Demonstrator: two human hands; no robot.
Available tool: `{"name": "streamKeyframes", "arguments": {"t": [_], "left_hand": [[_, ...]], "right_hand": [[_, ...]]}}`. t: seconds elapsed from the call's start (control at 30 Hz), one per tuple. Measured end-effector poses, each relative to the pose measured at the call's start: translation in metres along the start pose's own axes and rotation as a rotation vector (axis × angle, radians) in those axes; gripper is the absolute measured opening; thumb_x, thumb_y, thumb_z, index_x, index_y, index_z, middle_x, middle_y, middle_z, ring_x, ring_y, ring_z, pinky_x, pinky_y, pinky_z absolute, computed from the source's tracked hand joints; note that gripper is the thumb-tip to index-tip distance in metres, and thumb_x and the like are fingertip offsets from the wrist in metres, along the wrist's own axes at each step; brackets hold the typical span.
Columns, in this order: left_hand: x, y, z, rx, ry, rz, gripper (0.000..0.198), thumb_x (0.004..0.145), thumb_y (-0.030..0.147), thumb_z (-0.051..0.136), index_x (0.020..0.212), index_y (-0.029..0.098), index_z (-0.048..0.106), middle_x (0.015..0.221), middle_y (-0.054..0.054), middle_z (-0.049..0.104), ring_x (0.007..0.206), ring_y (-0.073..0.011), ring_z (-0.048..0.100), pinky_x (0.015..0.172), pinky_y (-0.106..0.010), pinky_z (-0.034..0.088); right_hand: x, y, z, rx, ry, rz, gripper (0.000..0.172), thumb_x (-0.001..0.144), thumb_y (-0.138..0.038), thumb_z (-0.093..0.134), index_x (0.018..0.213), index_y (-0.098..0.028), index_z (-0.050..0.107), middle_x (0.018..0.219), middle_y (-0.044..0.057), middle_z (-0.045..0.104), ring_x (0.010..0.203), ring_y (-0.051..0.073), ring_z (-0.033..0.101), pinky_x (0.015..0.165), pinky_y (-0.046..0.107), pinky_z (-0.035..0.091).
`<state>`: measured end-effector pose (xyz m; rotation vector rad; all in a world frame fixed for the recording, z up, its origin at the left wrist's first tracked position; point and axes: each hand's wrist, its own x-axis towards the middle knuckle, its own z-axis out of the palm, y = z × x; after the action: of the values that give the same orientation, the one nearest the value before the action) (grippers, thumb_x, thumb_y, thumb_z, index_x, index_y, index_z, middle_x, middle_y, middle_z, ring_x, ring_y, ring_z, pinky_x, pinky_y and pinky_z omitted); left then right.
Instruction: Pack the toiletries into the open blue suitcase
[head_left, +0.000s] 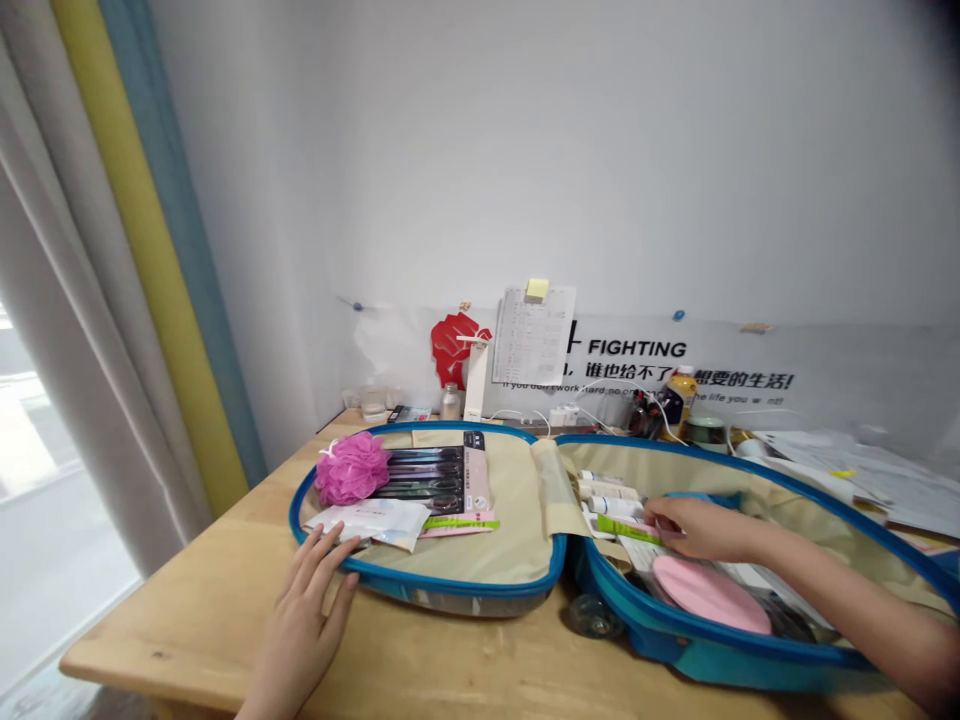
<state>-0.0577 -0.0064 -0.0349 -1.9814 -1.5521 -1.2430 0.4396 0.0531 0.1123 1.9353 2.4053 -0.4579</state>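
While the blue case [450,582] lies open across the table [225,600], we see both halves already part filled. In the left half a pink puff [351,467] sits at the far left corner. A toothbrush pack [431,472] lies beside it, and a white packet [375,520] rests by the near rim.

The left hand [311,595] lies flat on that near rim, fingers spread and holding nothing, their tips touching the packet. In the right half, tubes [611,492] are lined up against the hinge edge and a pink disc [709,593] lies near the front rim. The right hand [694,528] reaches in between them, fingers bent over a slim green-edged pack [626,530]. We cannot tell whether they grip it or only press on it.

We judge the packing about midway: much lining is bare, the lid is not closed, and a bottle [681,390] and papers [862,470] lie outside along the table's far edge.
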Motion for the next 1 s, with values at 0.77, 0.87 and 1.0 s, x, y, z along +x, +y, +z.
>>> {"name": "streamKeyframes", "arguments": {"t": [0.77, 0.87, 1.0], "left_hand": [[0.000, 0.000, -0.001, 0.029, -0.006, 0.002, 0.035, 0.092, 0.037, 0.046, 0.123, 0.026, 0.059, 0.136, -0.007, 0.057, 0.134, -0.0281, 0.044, 0.104, -0.048, 0.046], [0.000, -0.001, -0.001, 0.030, -0.016, 0.008, 0.035, 0.092, 0.036, 0.046, 0.123, 0.027, 0.060, 0.136, -0.006, 0.057, 0.133, -0.0276, 0.044, 0.103, -0.047, 0.047], [-0.001, 0.000, -0.001, 0.043, -0.010, 0.013, 0.034, 0.093, 0.035, 0.046, 0.123, 0.026, 0.059, 0.135, -0.006, 0.057, 0.133, -0.0274, 0.045, 0.102, -0.046, 0.048]], "right_hand": [[0.034, -0.174, -0.014, -0.081, -0.097, -0.506, 0.053, 0.074, -0.014, 0.051, 0.124, -0.026, 0.062, 0.126, 0.004, 0.063, 0.110, 0.019, 0.060, 0.092, 0.026, 0.044], [0.051, -0.197, 0.005, -0.128, -0.146, -0.548, 0.048, 0.076, -0.016, 0.053, 0.123, -0.024, 0.064, 0.120, 0.006, 0.066, 0.103, 0.020, 0.063, 0.088, 0.028, 0.046], [0.066, -0.214, 0.025, -0.176, -0.167, -0.572, 0.041, 0.083, -0.025, 0.053, 0.123, -0.022, 0.064, 0.109, 0.009, 0.069, 0.094, 0.020, 0.064, 0.079, 0.028, 0.047]]}}
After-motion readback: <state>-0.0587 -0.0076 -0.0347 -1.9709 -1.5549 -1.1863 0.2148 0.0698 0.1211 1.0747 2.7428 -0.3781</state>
